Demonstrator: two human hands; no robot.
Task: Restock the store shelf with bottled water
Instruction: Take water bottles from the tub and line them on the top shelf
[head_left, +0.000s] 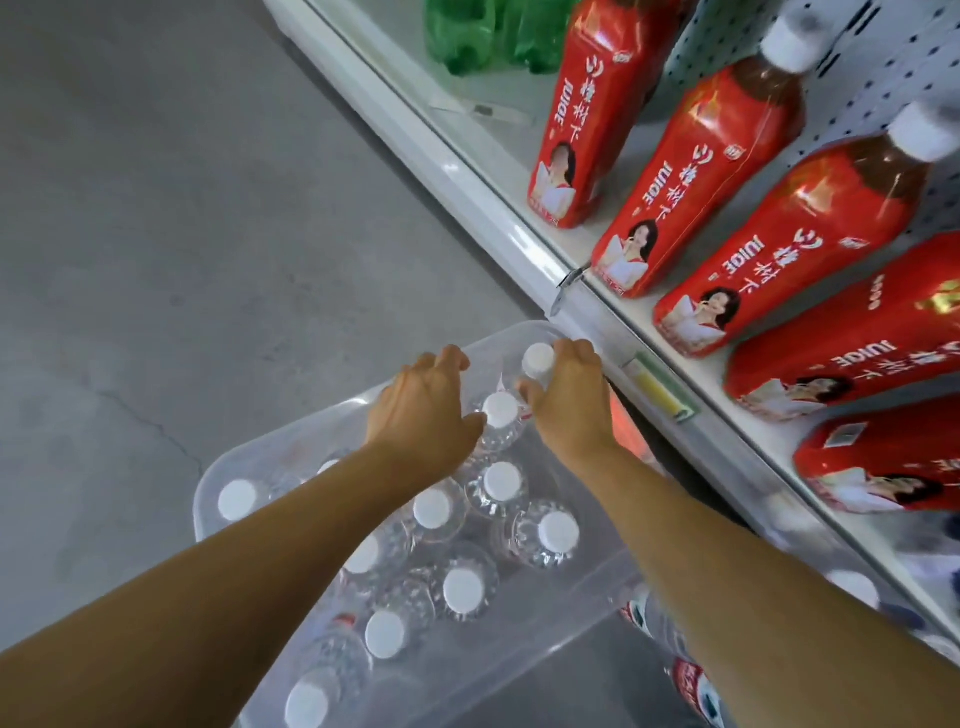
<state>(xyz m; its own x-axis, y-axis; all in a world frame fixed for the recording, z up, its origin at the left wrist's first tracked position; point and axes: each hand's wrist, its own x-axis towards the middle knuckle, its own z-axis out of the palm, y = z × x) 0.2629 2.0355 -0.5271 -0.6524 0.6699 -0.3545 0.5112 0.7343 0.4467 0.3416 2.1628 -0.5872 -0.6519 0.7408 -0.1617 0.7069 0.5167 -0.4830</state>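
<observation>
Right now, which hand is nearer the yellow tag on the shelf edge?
The right hand. It sits just left of the yellow tag, over a water bottle in the clear bin. The left hand is farther left.

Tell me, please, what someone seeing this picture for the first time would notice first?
Probably the row of red juice bottles on the white shelf at upper right, with green bottles beyond them. Next, both hands reaching into the clear bin of white-capped water bottles on the floor: the left hand and right hand are each closing around a bottle at the bin's far end.
</observation>
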